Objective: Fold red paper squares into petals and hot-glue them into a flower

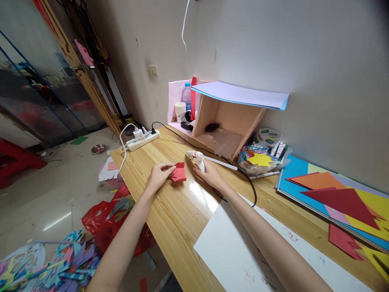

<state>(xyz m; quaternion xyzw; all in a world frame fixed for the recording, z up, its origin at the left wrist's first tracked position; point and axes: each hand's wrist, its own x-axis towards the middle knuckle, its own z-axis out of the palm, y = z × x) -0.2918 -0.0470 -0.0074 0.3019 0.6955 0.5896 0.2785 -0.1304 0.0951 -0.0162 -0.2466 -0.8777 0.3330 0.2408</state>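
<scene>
My left hand point(160, 175) pinches the left edge of a small folded red paper piece point(179, 173), held just over the wooden table. Its upper and lower flaps stand up a little. My right hand point(209, 173) is wrapped round the handle of a white glue gun point(199, 159). The gun's nozzle points left, above the red paper and apart from it. A long white glue stick point(220, 163) sticks out of the back of the gun. Some fingers of my right hand are hidden behind the handle.
A power strip point(142, 140) with plugs sits at the table's far left corner. A black cord point(254, 190) loops behind my right hand. Beyond stands an open wooden box point(197, 125); coloured paper sheets point(343, 198) lie right, a white sheet point(219, 243) in front.
</scene>
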